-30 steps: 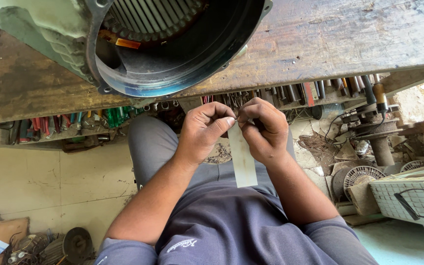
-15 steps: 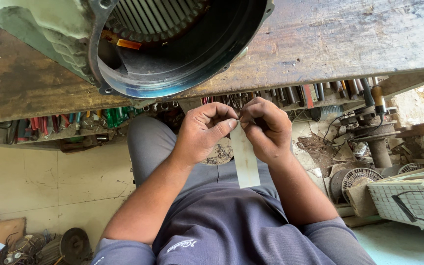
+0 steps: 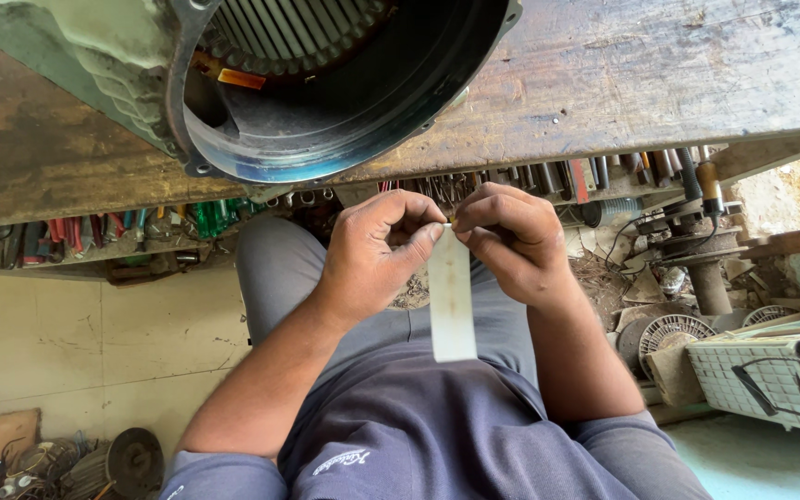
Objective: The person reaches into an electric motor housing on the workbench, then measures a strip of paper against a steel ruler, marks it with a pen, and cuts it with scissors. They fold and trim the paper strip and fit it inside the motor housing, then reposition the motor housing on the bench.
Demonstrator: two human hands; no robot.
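My left hand [image 3: 377,255] and my right hand [image 3: 511,241] meet in front of my lap, just below the edge of the wooden bench [image 3: 622,83]. Both pinch the top end of a narrow pale strip [image 3: 452,306], which hangs straight down over my grey trousers and blue shirt. Above the hands, a large green motor housing [image 3: 326,83] lies on the bench with its open round end facing me. Slotted stator ribs show inside it.
A shelf under the bench holds several screwdrivers and hand tools [image 3: 113,227]. Motor parts, a fan cover [image 3: 673,333] and a pale grilled casing [image 3: 770,370] lie on the floor at right. Old coils and a round part [image 3: 131,458] sit at lower left.
Both hands stay on the strip's top end, with only slight finger shifts. The view has drifted a little.
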